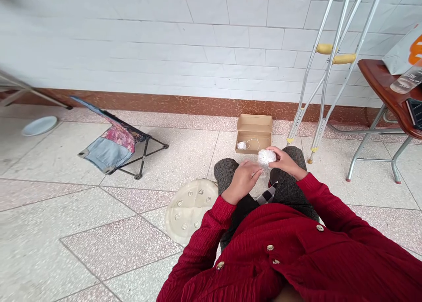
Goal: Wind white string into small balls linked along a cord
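Observation:
A ball of white yarn [266, 158] is gripped by my right hand [284, 162], with the thumb and fingers around its right side. My left hand [245, 179] is at the ball's lower left, its thumb and fingers drawn together on the yarn; the strand itself is too fine to make out clearly. Just beyond my hands an open cardboard box [254, 125] stands on the floor. Inside its left side lies a smaller white yarn ball [241, 145], and a loose strand loops across the box toward the right.
A folding chair [110, 150] stands to the left, and a round beige mat-like piece [189, 209] lies by my left leg. Crutches [325, 73] lean against the tiled wall. On the right, a brown-topped stool [389, 91] holds a bottle [407, 80] and a bag.

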`<move>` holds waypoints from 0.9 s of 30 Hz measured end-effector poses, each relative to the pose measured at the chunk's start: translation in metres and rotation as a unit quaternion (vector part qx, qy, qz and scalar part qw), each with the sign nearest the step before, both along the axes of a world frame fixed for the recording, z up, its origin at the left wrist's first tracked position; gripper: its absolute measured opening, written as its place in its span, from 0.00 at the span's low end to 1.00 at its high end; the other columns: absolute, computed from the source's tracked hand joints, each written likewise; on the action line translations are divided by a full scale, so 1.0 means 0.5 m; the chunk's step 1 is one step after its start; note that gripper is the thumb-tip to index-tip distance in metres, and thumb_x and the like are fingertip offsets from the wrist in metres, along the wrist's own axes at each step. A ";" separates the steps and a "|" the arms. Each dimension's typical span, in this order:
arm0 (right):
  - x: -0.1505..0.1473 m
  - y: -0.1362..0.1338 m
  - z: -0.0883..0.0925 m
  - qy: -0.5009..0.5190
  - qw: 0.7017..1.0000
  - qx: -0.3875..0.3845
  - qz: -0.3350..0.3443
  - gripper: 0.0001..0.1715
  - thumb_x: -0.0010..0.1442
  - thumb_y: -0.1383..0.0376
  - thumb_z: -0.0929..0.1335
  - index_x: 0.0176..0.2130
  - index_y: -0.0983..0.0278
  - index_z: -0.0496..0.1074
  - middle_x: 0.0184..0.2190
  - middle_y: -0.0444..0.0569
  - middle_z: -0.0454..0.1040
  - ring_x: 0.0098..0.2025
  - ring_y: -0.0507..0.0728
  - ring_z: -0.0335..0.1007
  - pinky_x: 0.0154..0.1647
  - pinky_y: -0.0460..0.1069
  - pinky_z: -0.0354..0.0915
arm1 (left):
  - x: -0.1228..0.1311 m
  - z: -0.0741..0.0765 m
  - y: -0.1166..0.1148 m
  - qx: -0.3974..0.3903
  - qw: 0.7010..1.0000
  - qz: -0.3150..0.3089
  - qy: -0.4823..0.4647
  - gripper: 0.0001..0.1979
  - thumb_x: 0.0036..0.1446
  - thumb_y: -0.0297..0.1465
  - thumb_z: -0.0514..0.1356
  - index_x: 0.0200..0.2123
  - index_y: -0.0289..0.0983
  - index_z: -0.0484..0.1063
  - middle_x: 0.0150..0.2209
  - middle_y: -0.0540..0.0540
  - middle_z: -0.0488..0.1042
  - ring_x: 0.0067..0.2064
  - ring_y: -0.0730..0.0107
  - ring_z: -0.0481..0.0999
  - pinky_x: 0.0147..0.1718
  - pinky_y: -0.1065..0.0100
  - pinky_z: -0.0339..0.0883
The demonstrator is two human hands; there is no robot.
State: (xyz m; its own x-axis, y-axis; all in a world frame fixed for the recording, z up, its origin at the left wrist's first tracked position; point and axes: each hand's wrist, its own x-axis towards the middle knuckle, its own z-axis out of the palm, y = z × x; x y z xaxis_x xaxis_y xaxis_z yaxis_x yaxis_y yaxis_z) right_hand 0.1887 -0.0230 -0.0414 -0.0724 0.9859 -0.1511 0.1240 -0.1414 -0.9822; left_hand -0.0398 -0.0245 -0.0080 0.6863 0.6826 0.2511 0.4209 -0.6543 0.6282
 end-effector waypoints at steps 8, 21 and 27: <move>0.006 -0.025 0.002 0.140 0.965 -0.128 0.183 0.40 0.46 0.63 0.78 0.58 0.61 0.72 0.56 0.51 0.73 0.55 0.61 0.68 0.63 0.57 0.57 | -0.005 0.070 0.024 0.166 0.984 -0.060 0.038 0.11 0.70 0.30 0.55 0.41 0.37 0.78 0.43 0.45 0.82 0.56 0.58 0.76 0.67 0.44 0.55; -0.011 -0.059 0.076 0.311 0.918 -0.101 0.225 0.46 0.43 0.58 0.82 0.59 0.60 0.70 0.56 0.51 0.72 0.55 0.57 0.68 0.57 0.50 0.62 | -0.003 0.034 0.066 -0.041 0.988 0.013 -0.150 0.13 0.69 0.37 0.57 0.39 0.38 0.79 0.43 0.43 0.81 0.48 0.62 0.78 0.52 0.58 0.70; -0.023 -0.065 0.125 0.295 0.946 -0.063 0.114 0.42 0.42 0.59 0.81 0.55 0.57 0.70 0.53 0.49 0.73 0.53 0.59 0.71 0.52 0.51 0.68 | 0.018 -0.006 0.060 -0.168 0.974 0.042 -0.146 0.15 0.66 0.37 0.56 0.37 0.35 0.81 0.39 0.43 0.82 0.45 0.60 0.79 0.49 0.61 0.71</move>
State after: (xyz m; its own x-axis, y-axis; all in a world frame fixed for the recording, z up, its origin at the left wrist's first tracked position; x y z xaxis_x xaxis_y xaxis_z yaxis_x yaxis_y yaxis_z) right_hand 0.1774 -0.0554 0.0211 -0.3906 0.9109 -0.1331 -0.4001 -0.2981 -0.8666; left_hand -0.0307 0.0055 -0.0111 0.5577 0.8101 0.1806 0.2353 -0.3629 0.9016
